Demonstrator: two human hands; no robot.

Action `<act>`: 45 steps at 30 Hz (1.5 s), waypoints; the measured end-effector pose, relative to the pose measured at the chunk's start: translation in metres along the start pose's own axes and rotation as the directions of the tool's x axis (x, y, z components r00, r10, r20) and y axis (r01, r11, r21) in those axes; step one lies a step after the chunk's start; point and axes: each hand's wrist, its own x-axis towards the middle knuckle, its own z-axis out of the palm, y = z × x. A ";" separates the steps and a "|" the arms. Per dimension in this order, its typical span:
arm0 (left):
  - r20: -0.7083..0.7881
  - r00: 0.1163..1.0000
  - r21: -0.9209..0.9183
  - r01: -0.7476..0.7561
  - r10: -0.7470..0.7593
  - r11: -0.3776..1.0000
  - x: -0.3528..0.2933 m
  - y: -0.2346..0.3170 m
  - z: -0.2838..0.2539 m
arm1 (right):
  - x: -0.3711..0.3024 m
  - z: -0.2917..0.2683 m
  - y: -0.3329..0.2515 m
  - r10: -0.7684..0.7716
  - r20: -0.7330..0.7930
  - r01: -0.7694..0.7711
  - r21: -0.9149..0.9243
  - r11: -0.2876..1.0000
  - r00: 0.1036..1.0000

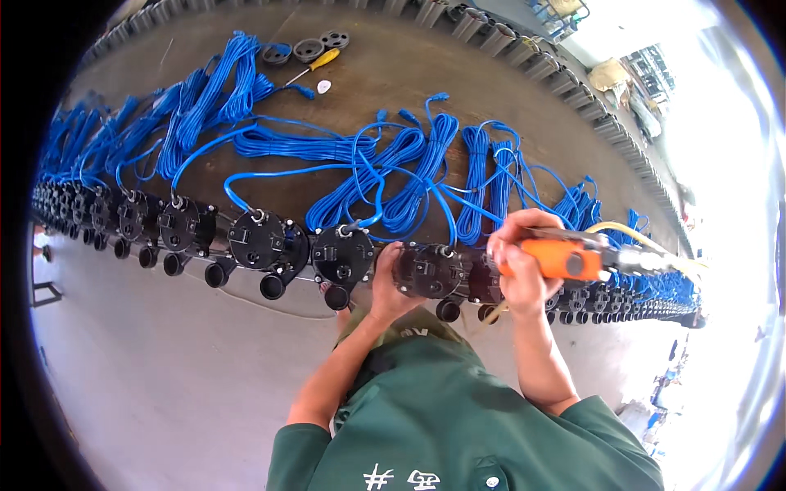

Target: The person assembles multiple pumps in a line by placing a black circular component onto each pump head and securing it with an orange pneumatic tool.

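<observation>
My left hand [389,286] is closed round the left side of a black pump [431,272], thumb up near its top edge. This pump has a round, screwed cover and a blue cable coming out of its top. To the right, my right hand [524,266] grips an orange air tool [565,259], held above the row of pumps and slightly blurred. A yellow hose [634,233] runs near the tool's metal end. Just left of my left hand stands another black pump [344,255], its round outlet facing me. What the tool's tip touches cannot be made out.
Black pumps [187,227] line the near table edge both ways. Coiled blue cables [307,147] lie on the brown table [393,61] behind them. A yellow-handled screwdriver [323,60] lies by several round black parts [309,51]. Grey cylinders [499,38] line the far edge.
</observation>
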 end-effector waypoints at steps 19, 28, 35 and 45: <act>-0.011 0.999 0.117 0.034 -0.033 0.993 -0.001 0.008 0.002 | 0.006 0.035 0.064 0.034 0.188 -0.028 -0.033 0.999 0.982; -0.169 0.922 0.396 0.388 -0.350 0.832 -0.016 0.036 0.016 | 0.021 0.040 0.077 -0.151 0.311 0.174 -0.048 0.984 0.938; -0.501 0.865 0.608 0.350 0.002 0.713 -0.092 0.055 0.082 | 0.010 -0.008 0.001 -0.389 0.194 0.293 0.390 0.873 0.901; -0.212 0.959 0.635 0.281 -0.187 0.720 -0.089 0.020 0.124 | -0.053 -0.140 0.002 -0.103 0.303 0.047 0.190 0.981 0.947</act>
